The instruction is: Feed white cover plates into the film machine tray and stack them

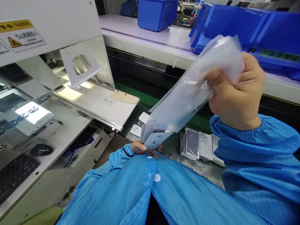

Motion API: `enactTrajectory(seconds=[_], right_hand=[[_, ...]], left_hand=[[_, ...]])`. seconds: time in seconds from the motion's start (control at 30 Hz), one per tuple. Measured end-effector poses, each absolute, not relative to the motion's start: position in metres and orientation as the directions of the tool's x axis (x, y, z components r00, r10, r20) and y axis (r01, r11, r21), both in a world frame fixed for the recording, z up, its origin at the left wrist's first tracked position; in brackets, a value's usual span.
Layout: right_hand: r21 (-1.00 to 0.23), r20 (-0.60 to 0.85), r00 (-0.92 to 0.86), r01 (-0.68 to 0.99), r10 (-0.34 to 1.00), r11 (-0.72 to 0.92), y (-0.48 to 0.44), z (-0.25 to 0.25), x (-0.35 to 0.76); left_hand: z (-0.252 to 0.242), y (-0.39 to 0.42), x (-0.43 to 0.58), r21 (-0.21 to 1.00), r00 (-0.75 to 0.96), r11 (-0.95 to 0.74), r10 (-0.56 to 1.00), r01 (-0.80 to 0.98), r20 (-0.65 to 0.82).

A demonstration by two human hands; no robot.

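Observation:
Low against my blue smock [131, 184], my left hand [138, 147] is wrapped round the bottom end of a small stack of flat white panels [156, 140] with small dark holes. Clear plastic film [185, 100] rises from those panels toward the upper right. Its bunched upper end is gripped in my right hand [239, 90], raised high with the fingers closed. The film is stretched between the two hands and overlaps the upper part of the panels. Whether it is several sheets or bags, I cannot tell.
More white panels [136, 130] lie on the bench left of my left hand. Plastic-wrapped dark panels [192, 142] lie to the right. A white machine [47, 28] with a tray [105, 106] stands left, with a mouse [41, 149] and keyboard [17, 175]. Blue bins [157, 14] line the back shelf.

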State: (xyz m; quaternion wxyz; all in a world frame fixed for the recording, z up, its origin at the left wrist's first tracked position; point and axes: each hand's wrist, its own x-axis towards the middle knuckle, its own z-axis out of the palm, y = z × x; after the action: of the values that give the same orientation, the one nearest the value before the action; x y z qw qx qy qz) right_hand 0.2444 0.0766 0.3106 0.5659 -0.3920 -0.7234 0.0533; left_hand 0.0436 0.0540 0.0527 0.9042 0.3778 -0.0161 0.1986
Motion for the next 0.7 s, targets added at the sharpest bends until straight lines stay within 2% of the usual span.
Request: enactTrajectory(seconds=[0.07,0.13,0.27,0.37,0.47,0.57,0.63,0.7], right_hand=[[-0.59,0.795,0.164,0.431,0.584,0.682,0.079,0.307,0.26],[-0.699,0.714,0.313,0.353,0.626,0.621,0.075,0.296,0.28],[-0.883,0.447,0.584,0.168,0.678,0.438,0.043,0.245,0.335],[-0.957,0.203,0.751,0.015,0.629,0.291,-0.007,0.184,0.386],[-0.975,0.027,0.89,-0.078,0.456,0.21,-0.082,0.114,0.435],[-0.978,-0.065,0.987,-0.092,0.147,0.188,-0.172,0.042,0.466],[-0.988,-0.112,0.992,-0.105,-0.056,0.116,-0.227,-0.002,0.471],[-0.988,-0.143,0.984,-0.149,-0.109,-0.051,-0.27,-0.04,0.467]], left_hand=[[0.052,0.056,0.048,0.67,0.935,0.662,0.32,-0.337,0.154],[0.053,0.057,0.053,0.657,0.944,0.685,0.3,-0.314,0.139],[0.053,0.056,0.066,0.66,0.967,0.715,0.24,-0.232,0.08],[0.054,0.053,0.081,0.661,0.982,0.734,0.188,-0.156,0.023],[0.055,0.049,0.098,0.672,0.99,0.736,0.136,-0.082,-0.028],[0.056,0.045,0.119,0.69,0.998,0.723,0.032,0.017,-0.059],[0.057,0.04,0.132,0.692,0.996,0.718,-0.018,0.077,-0.093],[0.057,0.035,0.144,0.679,0.989,0.725,-0.025,0.118,-0.146]])
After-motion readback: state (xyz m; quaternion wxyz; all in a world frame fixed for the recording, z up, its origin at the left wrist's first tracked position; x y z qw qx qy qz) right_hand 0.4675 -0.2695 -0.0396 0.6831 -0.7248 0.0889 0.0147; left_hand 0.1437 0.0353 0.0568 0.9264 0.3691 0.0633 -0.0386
